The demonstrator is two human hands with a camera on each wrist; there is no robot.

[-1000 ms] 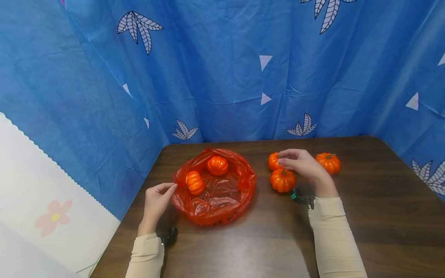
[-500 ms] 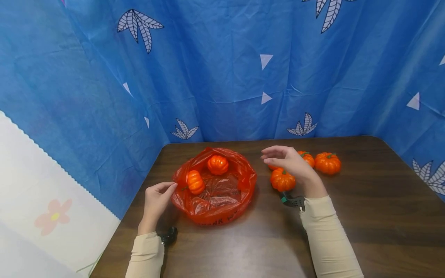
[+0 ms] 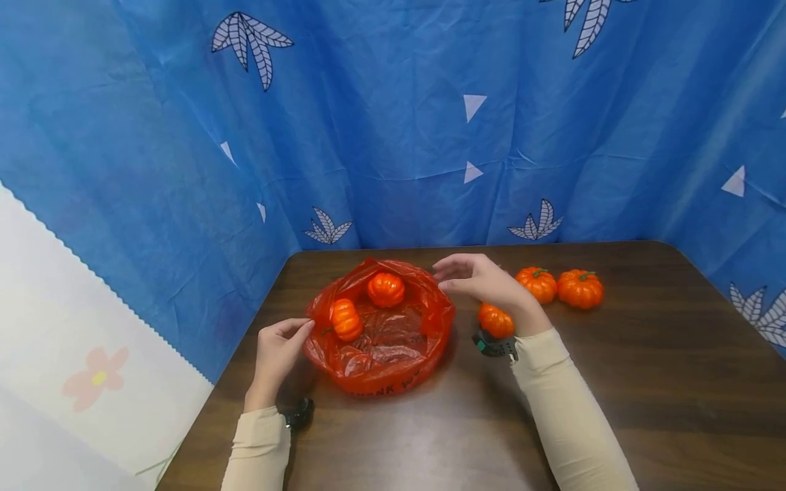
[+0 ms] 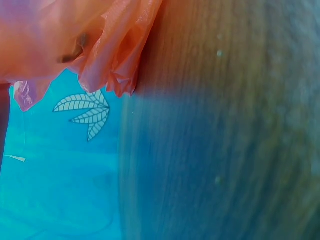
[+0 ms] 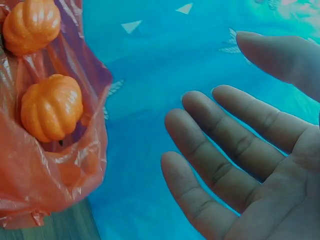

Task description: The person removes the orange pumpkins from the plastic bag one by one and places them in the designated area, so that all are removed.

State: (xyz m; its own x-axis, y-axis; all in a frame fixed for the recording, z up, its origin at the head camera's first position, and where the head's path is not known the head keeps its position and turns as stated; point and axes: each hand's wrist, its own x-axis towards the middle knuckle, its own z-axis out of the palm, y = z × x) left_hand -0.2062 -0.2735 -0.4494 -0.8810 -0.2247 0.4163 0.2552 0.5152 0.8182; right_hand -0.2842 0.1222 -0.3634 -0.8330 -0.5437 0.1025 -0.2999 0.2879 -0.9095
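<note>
A red plastic bag [image 3: 393,385] stands with its mouth spread wide, black lettering on its front. Two small orange pumpkins lie inside, one at the back [image 3: 386,290] and one at the left [image 3: 346,320]. My left hand [image 3: 276,351] pinches the bag's left rim between thumb and fingers; in the left wrist view only crumpled red plastic [image 4: 115,55] shows. My right hand [image 3: 491,283] reaches to the bag's right rim, fingers loosely extended. In the right wrist view its palm and fingers [image 5: 215,160] hold nothing, beside the bag with both pumpkins.
Right of the bag sit more orange pumpkins: one [image 3: 496,320] partly behind my right wrist, one [image 3: 536,284] behind it and another [image 3: 580,289] farther right. A blue patterned curtain [image 3: 405,136] hangs behind the brown wooden table [image 3: 663,382].
My right hand has moved left from over the loose pumpkins to the bag's right rim, uncovering a pumpkin at the back. The left hand keeps its pinch on the bag.
</note>
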